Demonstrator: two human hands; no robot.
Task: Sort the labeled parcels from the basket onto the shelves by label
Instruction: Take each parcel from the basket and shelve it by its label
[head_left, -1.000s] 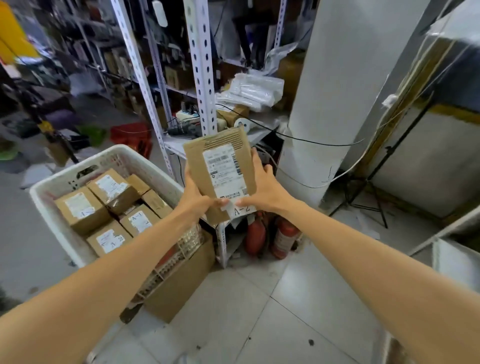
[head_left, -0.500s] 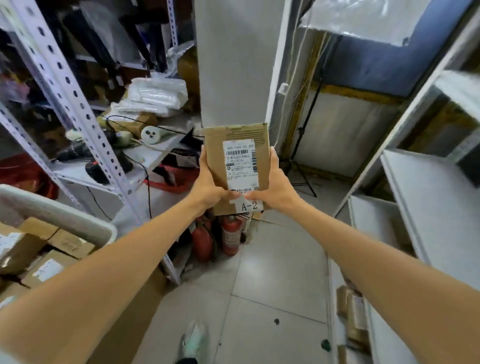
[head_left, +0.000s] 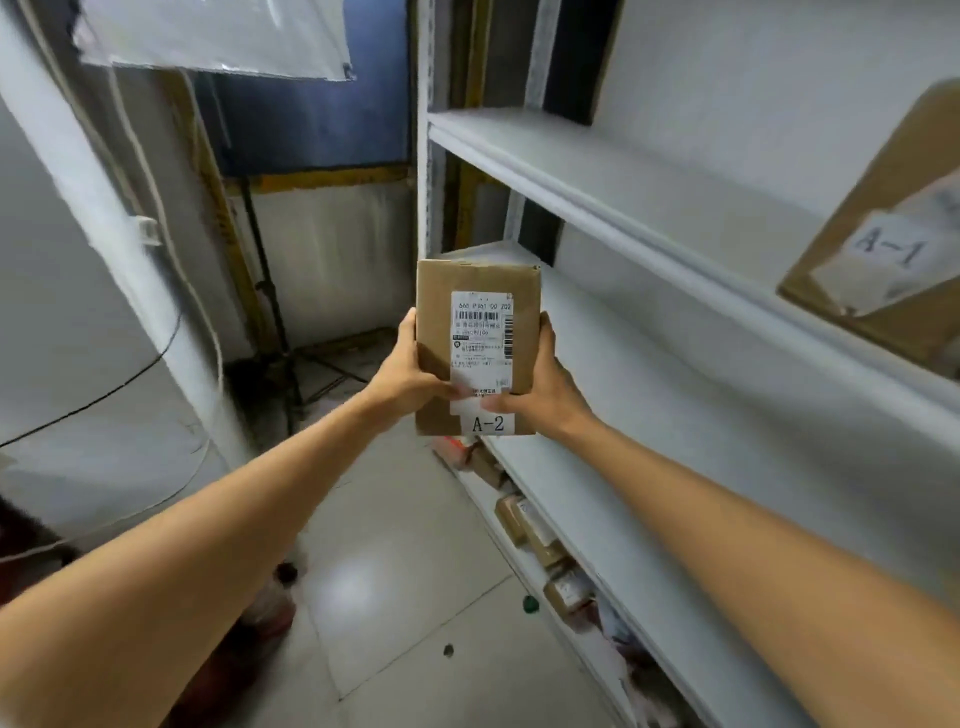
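Head view: Half a second ago the basket's white rim with brown boxes showed at the left, and so did a rack with holes in its posts. Both are out of sight now. The tall white metal shelves (head_left: 675, 374) have come close and fill the right side. The brown cardboard parcel (head_left: 434, 312) is still up in the air in front of the person, with its front facing the camera.

There is one parcel in the hands. It has one white paper shipping label (head_left: 482, 338) and one small white tag that reads A-2 (head_left: 487, 424). It hangs in front of the left end of the middle shelf board, and I cannot tell if it touches the board.

There are two hands. The left hand (head_left: 410, 371) grips the parcel's left side, with its fingers curled behind and its thumb on the front. The right hand (head_left: 540, 387) grips the right side the same way.

One more brown cardboard parcel marked A-1 (head_left: 893, 244) sits on the upper board at the far right. About four small brown parcels (head_left: 522, 522) lie in a row on the lowest shelf, but they are blurry. One thin black tripod stand (head_left: 270, 291) is on the grey tiled floor (head_left: 415, 597) at the back.
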